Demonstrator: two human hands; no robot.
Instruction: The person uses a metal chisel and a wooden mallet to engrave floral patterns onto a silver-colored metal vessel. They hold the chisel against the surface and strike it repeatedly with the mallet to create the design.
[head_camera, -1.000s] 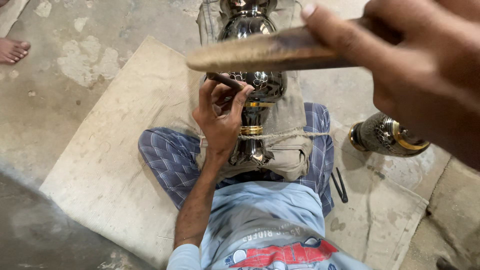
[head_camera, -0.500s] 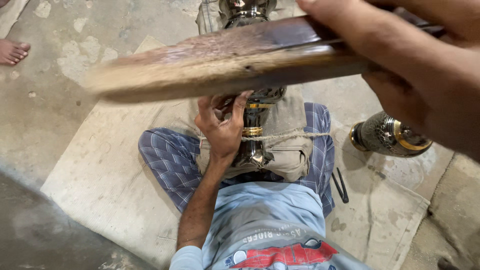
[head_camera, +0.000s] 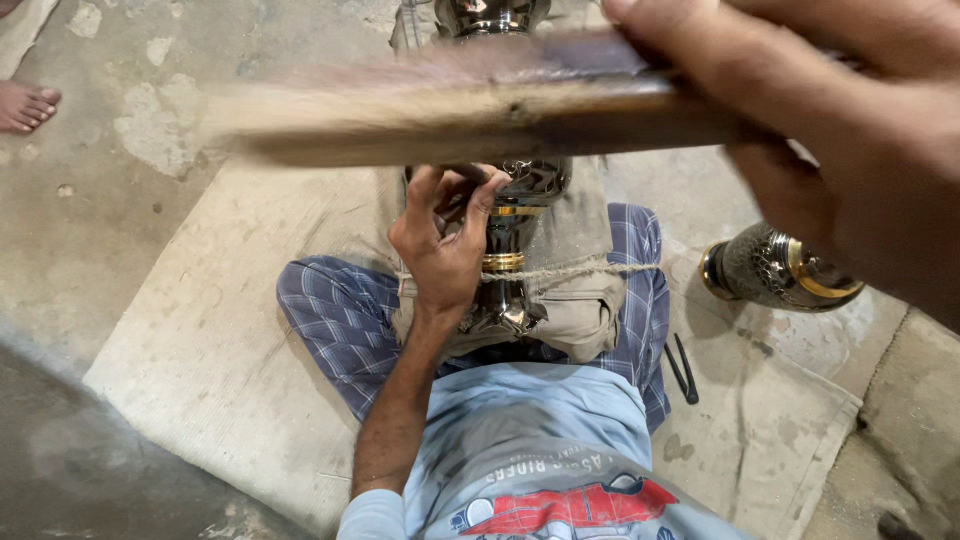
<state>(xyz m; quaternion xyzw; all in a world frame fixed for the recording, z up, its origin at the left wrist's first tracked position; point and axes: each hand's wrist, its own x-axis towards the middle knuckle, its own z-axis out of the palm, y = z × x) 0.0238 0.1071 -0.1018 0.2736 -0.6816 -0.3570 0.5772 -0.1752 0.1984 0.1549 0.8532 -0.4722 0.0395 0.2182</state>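
Head view: pale mat (head_camera: 200, 330) on floor; dark metal vase (head_camera: 505, 250) roped across lap, unmoved. Wooden stick (head_camera: 470, 110), gripped in right hand (head_camera: 830, 130), swung further left, blurred mid-stroke. Left hand (head_camera: 445, 235) still pinching small tool on vase.

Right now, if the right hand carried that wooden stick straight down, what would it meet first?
Probably the left hand gripping the dark metal vase on the lap. The wooden stick in the right hand is blurred and depth is unclear, so the vase itself may come first.
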